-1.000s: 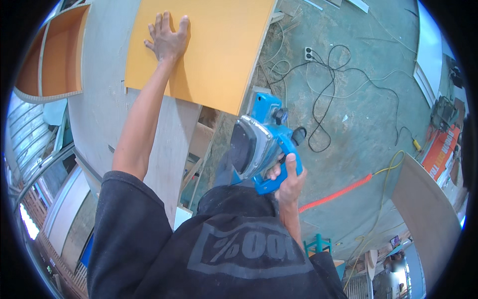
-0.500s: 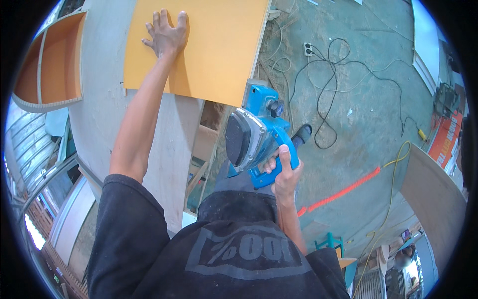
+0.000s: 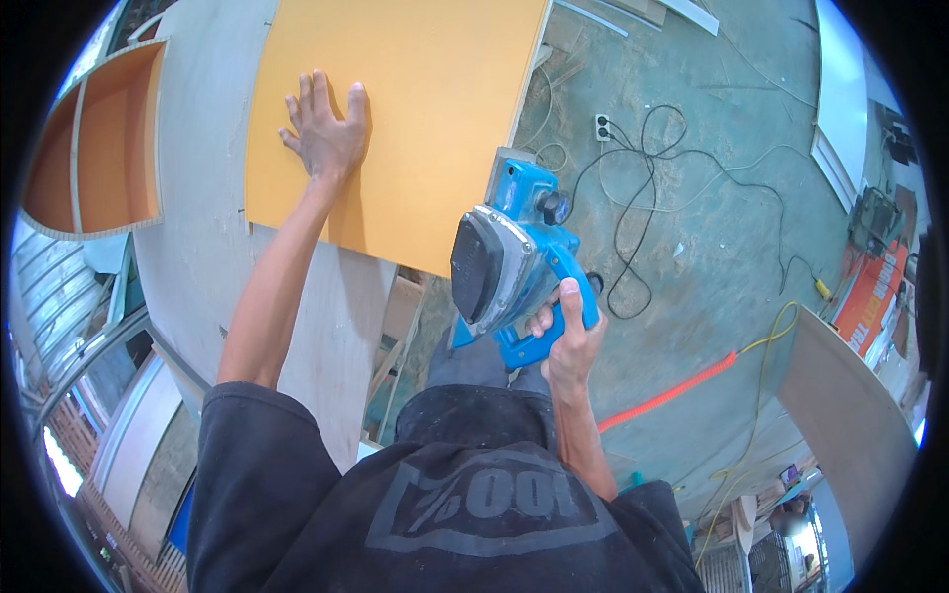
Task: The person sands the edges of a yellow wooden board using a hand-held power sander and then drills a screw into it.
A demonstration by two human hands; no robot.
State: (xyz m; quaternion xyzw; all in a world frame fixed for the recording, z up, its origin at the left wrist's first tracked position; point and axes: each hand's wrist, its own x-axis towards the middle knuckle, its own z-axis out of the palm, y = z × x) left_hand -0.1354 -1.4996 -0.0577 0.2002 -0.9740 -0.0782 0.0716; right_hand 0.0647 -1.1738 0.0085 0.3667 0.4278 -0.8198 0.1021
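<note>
Versus half a second back: yellow panel [image 3: 425,109], our left hand [image 3: 331,138] and the white socket [image 3: 602,127] on the floor [image 3: 712,267] all sit lower in the frame, so our view has shifted. Left hand holds the same spread pose on the panel. Planer [image 3: 522,259] has barely moved in the frame, so the panel's lower edge now reaches further down beside it.

Planer: centre of frame, held up over our lap, tilted. Blue body, dark rounded side cover [image 3: 476,269], dusty silver rim around that cover, dark knob [image 3: 553,207] toward the front, blue loop handle [image 3: 564,259] at the back. Its grey front end overlaps the panel's right edge in the frame; can't tell if they touch.

Our right hand [image 3: 573,343] is closed around the handle, thumb up along it, fingers curled through the loop. Left hand is flat, fingers spread wide, gripping nothing, pressed on the panel left of its middle.

Panel: top centre, smooth and plain, pale right edge, lying on the pale bench [image 3: 203,148]. Brown open box [image 3: 119,138] at upper left, with one divider. Black cable [image 3: 652,188] loops across the floor, right of centre; red coiled hose [image 3: 672,390] at lower right.
</note>
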